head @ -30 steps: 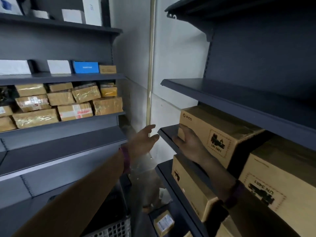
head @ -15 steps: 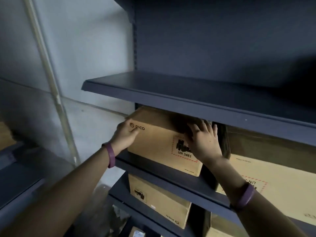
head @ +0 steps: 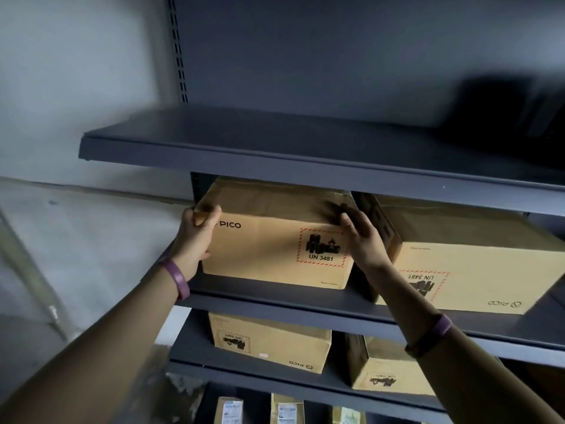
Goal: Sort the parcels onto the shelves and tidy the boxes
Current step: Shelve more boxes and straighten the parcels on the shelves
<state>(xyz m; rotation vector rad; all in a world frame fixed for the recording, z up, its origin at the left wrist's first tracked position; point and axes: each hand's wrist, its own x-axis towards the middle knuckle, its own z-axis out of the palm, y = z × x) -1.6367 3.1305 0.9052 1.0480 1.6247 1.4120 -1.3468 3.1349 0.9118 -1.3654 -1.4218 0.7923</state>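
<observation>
Cardboard PICO box (head: pixel 269 246) stands upright on the grey middle shelf (head: pixel 275 304), just beside an inverted second box (head: pixel 477 270) on its right. Left hand (head: pixel 195 240) fingers are curled round its upper left corner. Right hand (head: pixel 363 240) fingers lie straight and together against its upper right corner, the tips blurred.

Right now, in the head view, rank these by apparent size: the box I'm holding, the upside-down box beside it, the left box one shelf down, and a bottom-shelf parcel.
1. Held box and upside-down box: about alike, not ranked.
2. Left box one shelf down.
3. Bottom-shelf parcel, partly cut off.
</observation>
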